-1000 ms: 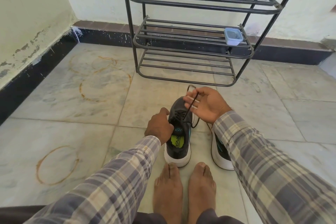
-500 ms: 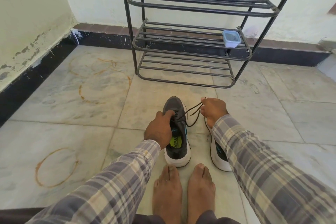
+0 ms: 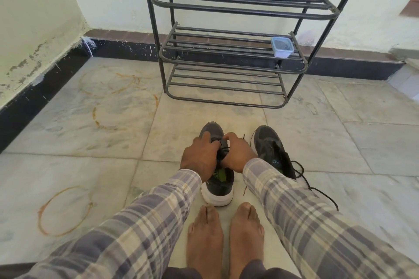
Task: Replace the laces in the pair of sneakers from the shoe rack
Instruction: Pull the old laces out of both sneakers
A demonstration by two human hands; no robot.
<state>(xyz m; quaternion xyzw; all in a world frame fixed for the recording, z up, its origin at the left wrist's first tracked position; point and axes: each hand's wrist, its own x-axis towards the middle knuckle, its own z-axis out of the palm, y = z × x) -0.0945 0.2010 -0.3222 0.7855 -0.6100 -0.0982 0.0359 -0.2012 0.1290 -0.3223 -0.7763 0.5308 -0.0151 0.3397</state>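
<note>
Since half a second ago the right hand (image 3: 235, 154) has come back from its sideways pull and closed in over the near shoe, leaving the second shoe uncovered. At the bottom centre, two bare feet (image 3: 204, 233) lie together on the pale marble floor (image 3: 68, 142), just short of the white heel of the dark grey mesh sneaker (image 3: 218, 188). It stands toe-away at mid-frame, probably so that its eyelets face the person. The left hand (image 3: 199, 156) curls over its upper and grips it, most likely to steady it. The right hand's fingers bend onto the thin black lace (image 3: 224, 149) at the eyelets, seemingly pinching it to work it loose. Just to the right lies the matching grey sneaker (image 3: 269, 147), its own loose black lace (image 3: 311, 188) trailing toward the lower right. Farther off, at the top centre, the black metal shoe rack (image 3: 226, 52) stands against the wall. A small clear plastic tub (image 3: 282, 46) sits at the right end of its middle shelf.
</note>
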